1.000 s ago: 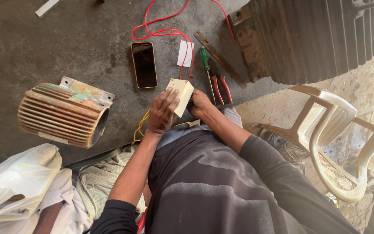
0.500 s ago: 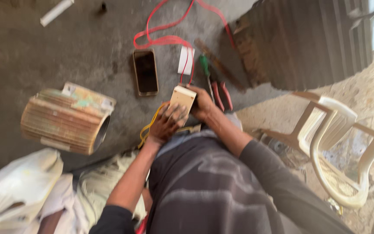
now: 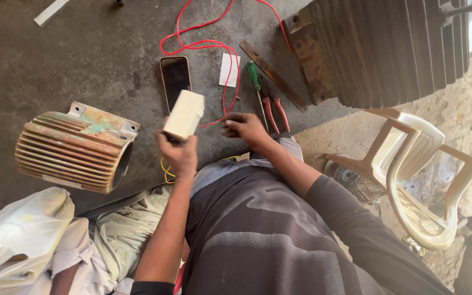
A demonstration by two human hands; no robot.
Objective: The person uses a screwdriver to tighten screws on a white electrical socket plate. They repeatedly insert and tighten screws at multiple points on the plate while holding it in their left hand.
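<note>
Cream box: matt plastic. Finned housing: rusty, rough metal. Phone: glossy glass. Floor: rough concrete.

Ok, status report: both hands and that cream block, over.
Left hand grips cream block, raised over phone. Right hand empty, open, beside red wire. Pliers, screwdriver lie just beyond.

One cream rectangular plastic box, one black smartphone, one green-handled screwdriver, one red-handled pliers, two ribbed metal motor housings, one white plastic chair.
</note>
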